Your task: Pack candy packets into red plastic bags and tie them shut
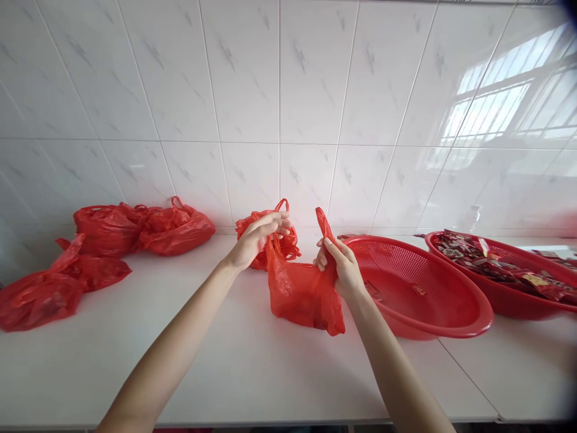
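We see our left hand (259, 237) and our right hand (339, 264) a little apart, both holding up one red plastic bag (302, 291) over the white tabletop (234, 361). The right hand is pinched tight on one handle, which sticks up above our fingers. The left hand has its fingers stretched out over the other handle, and we cannot tell how firmly it grips, because the bag folds hide our fingertips. The bottom of the bag just touches the tabletop, and we cannot see what is inside it. Right behind it sits another crumpled red bag (279, 237), partly hidden by our left hand. To the right, just beside our right wrist, is a red strainer basket (419, 294); a few small things lie in it, too small to make out. Past it is a second red basket (509, 300) full of wrapped packets (496, 264), cut off at the picture's edge. Far to the left lie more red bags, a pile by the wall (144, 228) and one flatter bunch (54, 285) that runs off the left edge.
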A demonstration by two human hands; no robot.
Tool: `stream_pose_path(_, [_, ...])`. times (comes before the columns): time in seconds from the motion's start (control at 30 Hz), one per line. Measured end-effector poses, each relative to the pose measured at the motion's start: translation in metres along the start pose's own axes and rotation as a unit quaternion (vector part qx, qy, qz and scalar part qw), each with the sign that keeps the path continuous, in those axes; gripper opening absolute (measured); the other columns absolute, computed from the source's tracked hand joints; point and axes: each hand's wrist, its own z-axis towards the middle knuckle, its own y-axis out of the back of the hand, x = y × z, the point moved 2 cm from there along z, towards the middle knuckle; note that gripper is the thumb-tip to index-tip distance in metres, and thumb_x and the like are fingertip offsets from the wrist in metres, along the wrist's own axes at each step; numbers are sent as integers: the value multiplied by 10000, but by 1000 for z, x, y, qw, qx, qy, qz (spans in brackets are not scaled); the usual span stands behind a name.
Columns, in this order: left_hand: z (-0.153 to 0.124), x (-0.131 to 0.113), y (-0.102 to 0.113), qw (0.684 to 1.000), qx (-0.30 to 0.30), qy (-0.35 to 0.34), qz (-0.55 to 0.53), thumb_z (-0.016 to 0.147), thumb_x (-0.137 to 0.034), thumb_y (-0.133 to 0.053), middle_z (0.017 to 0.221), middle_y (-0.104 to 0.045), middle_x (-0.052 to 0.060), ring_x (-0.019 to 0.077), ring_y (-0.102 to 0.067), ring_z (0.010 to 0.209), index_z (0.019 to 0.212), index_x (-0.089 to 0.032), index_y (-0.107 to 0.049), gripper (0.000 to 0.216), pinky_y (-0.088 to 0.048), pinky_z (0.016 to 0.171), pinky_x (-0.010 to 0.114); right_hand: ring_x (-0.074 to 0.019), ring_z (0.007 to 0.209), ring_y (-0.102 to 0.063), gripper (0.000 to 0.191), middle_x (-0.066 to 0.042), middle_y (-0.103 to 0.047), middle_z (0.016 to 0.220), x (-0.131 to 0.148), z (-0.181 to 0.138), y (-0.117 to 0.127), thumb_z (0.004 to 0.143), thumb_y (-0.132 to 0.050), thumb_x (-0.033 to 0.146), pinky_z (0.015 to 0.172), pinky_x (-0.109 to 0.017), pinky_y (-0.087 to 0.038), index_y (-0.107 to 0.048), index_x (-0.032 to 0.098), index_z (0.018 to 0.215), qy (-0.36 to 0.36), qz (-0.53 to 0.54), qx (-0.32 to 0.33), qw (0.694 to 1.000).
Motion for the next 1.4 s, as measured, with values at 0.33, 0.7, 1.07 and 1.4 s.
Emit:
stream_pose_path(0.33, [-26, 29, 35, 998, -49, 35, -25, 759, -278, -746, 1373, -585, 123, 306, -497, 1317, 1470, -268, -429, 778, -400, 1077, 456, -103, 496, -437, 252, 57, -461, 533, -2, 0, 6, 874, -666, 456, 600, -267, -448, -641, 211, 823, -6, 12, -8, 1000])
stream_pose_path(0.7, [-18, 27, 31, 998, 5, 53, 26, 811, -285, -722, 1357, -614, 120, 287, -538, 1284, 1261, -216, -653, 461, -385, 1098, 440, -103, 490, -430, 253, 57, -462, 526, -2, 0, 7, 868, -671, 456, 607, -272, -454, -645, 210, 815, -8, 9, -9, 1000])
stream_pose_path(1.07, [-12, 28, 36, 995, -43, 58, 71, 728, -308, -793, 1051, -742, 108, 248, -672, 1012, 1077, -164, -733, 383, -513, 925, 396, -96, 510, -451, 226, 51, -471, 535, 2, -1, 10, 898, -650, 417, 621, -265, -454, -643, 202, 829, -8, 14, -6, 1000])
stream_pose_path(1.4, [-10, 24, 33, 987, -93, 17, 132, 692, -323, -827, 964, -743, 63, 242, -689, 948, 896, -168, -741, 270, -540, 888, 371, -102, 513, -455, 217, 45, -473, 531, 7, -2, 11, 908, -638, 396, 627, -265, -457, -646, 201, 813, -8, 4, -15, 1000])
